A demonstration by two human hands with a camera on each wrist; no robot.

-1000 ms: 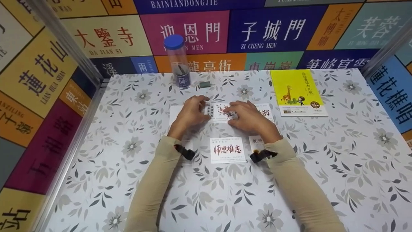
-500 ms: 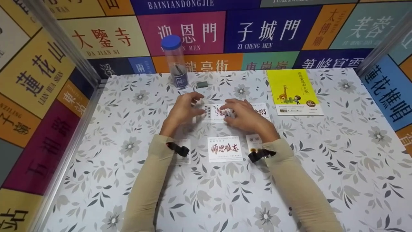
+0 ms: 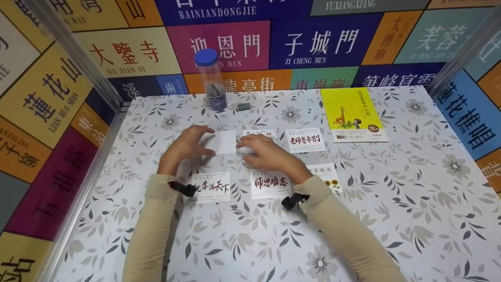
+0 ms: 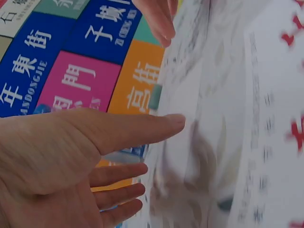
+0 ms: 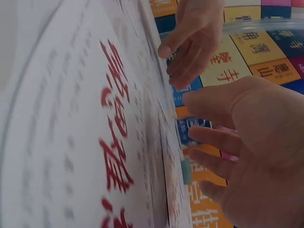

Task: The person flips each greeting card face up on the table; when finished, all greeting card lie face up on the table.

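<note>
Several white greeting cards with red or black Chinese lettering lie in two rows on the flowered table (image 3: 391, 203). A blank white card (image 3: 224, 141) lies in the far row. My left hand (image 3: 187, 146) reaches its straight fingers to that card's left edge, and my right hand (image 3: 265, 154) lies at its right edge, over another card (image 3: 259, 134). In the left wrist view the left hand (image 4: 95, 156) is spread and holds nothing. The right hand (image 5: 247, 147) hangs relaxed above a red-lettered card (image 5: 111, 142). Both sleeves are beige.
A clear tube with a blue lid (image 3: 211, 80) and a small grey eraser (image 3: 244, 106) stand at the back. A yellow book (image 3: 352, 113) lies at the back right. Sign-covered walls (image 3: 47, 117) and metal posts (image 3: 82, 62) enclose the table on three sides.
Both hands have moved left, from the middle far-row card to the blank card. The cards at the right and near left, which they covered, now show.
</note>
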